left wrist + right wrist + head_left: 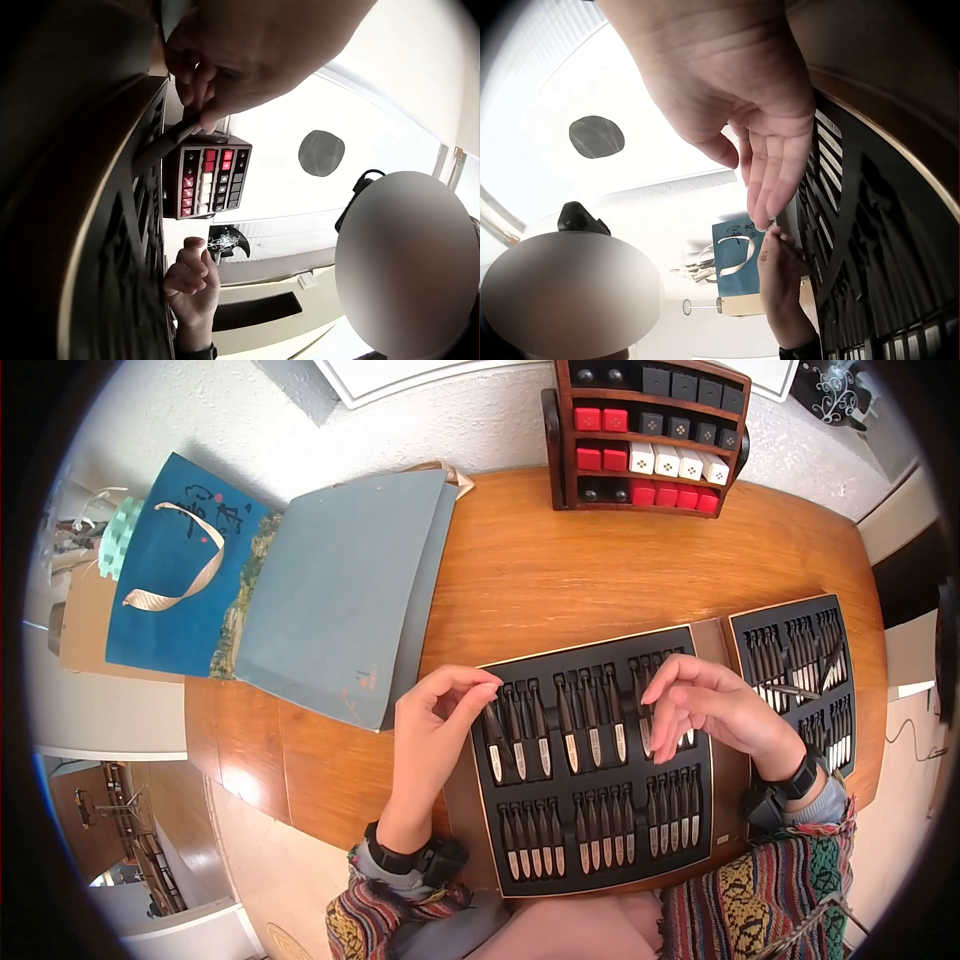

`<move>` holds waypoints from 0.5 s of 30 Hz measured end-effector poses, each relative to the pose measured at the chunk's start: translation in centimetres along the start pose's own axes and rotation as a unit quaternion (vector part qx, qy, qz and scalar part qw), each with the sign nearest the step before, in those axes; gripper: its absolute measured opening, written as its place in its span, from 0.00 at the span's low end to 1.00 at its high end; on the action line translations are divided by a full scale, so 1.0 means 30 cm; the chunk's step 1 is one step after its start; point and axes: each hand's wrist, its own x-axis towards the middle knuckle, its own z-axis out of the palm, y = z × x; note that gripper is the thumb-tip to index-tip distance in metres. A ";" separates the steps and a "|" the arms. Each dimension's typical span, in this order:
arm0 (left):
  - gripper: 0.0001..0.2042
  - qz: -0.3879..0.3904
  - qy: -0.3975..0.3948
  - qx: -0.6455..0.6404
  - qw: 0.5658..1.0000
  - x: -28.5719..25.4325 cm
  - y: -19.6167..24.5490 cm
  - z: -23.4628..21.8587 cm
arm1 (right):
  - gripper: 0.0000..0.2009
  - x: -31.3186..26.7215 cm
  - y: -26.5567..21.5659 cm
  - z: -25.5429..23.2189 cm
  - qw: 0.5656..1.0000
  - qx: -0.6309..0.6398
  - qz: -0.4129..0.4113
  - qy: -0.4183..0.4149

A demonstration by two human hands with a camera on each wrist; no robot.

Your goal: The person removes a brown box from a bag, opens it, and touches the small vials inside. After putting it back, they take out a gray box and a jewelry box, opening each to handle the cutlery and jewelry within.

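My left hand (432,732) pinches the top end of a dark pen-shaped piece (495,745) with a white label, at the upper left of a black tray (570,788). In the left wrist view, thumb and fingertips of the left hand (247,56) meet on this dark piece (156,150), which slants into the tray. Over the tray's upper right, my right hand (718,712) hovers with loosely bent fingers and nothing in them. The right wrist view shows this right hand (739,112) empty, fingers extended downward. Rows of similar labelled pieces fill the tray.
A second tray section (842,745) lies to the right, with two pieces lying crosswise on it. At the back stands a wooden rack (640,510) of red, black and white blocks. A blue bag (150,630) and a grey-blue folder or bag (330,590) lie at the left.
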 end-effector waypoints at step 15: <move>0.19 0.082 0.016 0.264 0.961 0.003 0.034 -0.027 | 0.12 0.000 -0.004 0.004 1.000 -0.007 -0.002 -0.002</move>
